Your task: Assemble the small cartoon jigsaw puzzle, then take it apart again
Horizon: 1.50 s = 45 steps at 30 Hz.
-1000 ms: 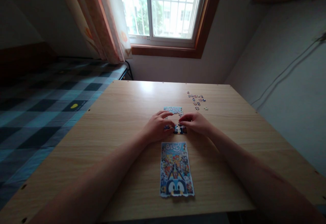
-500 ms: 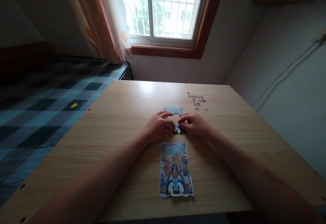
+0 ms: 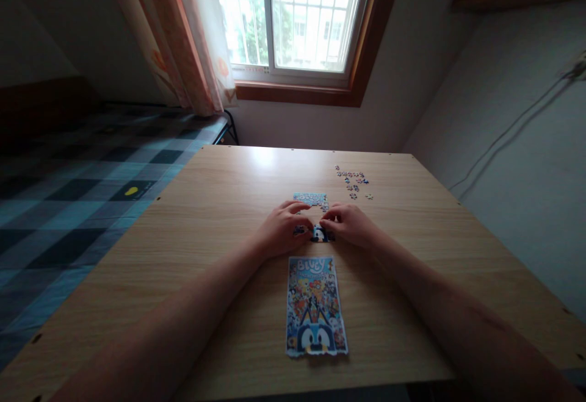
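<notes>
My left hand (image 3: 282, 231) and my right hand (image 3: 348, 225) rest side by side on the wooden table (image 3: 220, 207), fingers curled and pinching a small joined cluster of puzzle pieces (image 3: 320, 235) between them. Just beyond my fingertips lies a partly built strip of the puzzle (image 3: 310, 198). In front of my hands, nearer to me, a printed reference picture (image 3: 315, 307) with a blue cartoon dog lies flat.
Several loose puzzle pieces (image 3: 353, 181) are scattered at the table's far right. A bed with a blue checked cover (image 3: 77, 194) stands to the left. Behind the table are a window (image 3: 293, 17), a curtain (image 3: 183, 36), and a wall on the right.
My right hand has slid slightly left, closer to my left hand, over the small cluster. Otherwise little has moved.
</notes>
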Available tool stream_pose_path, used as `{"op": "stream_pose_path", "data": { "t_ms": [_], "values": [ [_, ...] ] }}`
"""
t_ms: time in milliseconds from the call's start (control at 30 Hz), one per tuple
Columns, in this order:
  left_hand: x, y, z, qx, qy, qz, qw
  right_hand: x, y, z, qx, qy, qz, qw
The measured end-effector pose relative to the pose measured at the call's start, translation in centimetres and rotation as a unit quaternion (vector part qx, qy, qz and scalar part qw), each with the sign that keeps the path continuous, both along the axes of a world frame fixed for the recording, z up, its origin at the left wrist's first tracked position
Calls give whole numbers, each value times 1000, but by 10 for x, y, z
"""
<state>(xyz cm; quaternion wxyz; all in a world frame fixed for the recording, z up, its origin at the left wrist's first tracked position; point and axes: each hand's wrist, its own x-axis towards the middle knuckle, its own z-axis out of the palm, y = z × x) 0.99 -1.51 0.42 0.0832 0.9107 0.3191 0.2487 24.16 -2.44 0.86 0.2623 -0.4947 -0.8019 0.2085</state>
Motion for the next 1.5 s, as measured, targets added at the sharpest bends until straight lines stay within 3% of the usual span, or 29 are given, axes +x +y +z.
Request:
{"op": "stream_pose_path", "data": {
  "t_ms": [400,567,700,800,900,1000,1133,1500],
  "values": [
    [-1,0,0,21,2,-7,1000,8,8,-9,91,-36,-95,991],
    [-4,3,3,16,-33,-17,999,37,16,3,165,-7,-245,955],
    [-15,14,3,-19,-111,73,991,92,37,-5,186,94,-393,895],
    [-23,22,3,-62,-152,163,973,123,54,-25,137,158,-447,870],
    [-25,25,3,-100,-176,219,955,132,65,-42,94,187,-444,871],
    [-24,24,4,-109,-178,227,951,128,70,-49,71,160,-397,901],
    [-22,24,4,-114,-181,233,949,125,72,-51,51,104,-349,930],
    [-22,24,4,-126,-187,239,944,123,77,-49,15,-32,-325,945]
  ]
}}
